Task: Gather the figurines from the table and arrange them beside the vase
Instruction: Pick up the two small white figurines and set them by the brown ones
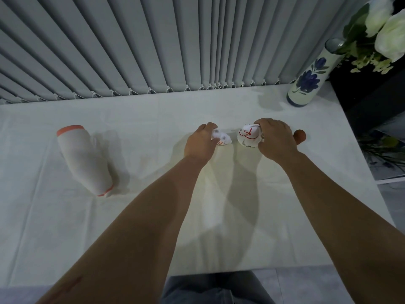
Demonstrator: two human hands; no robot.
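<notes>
Two small white figurines with red markings sit mid-table on the white cloth. My left hand point(201, 142) is closed around the smaller figurine point(223, 139), which pokes out to the right of my fingers. My right hand point(275, 139) grips the rounder figurine point(248, 137) from its right side and top. The vase point(311, 77), cream with blue flowers painted on it, stands at the table's far right corner and holds white flowers point(385, 25). Both figurines are well short of the vase, toward me and to its left.
A white bottle-shaped object point(85, 159) with orange rims lies on its side at the left. A small orange round thing point(299, 136) shows just behind my right hand. Grey vertical blinds point(153, 44) close off the table's far edge. The table's right edge point(359, 154) drops to dark floor.
</notes>
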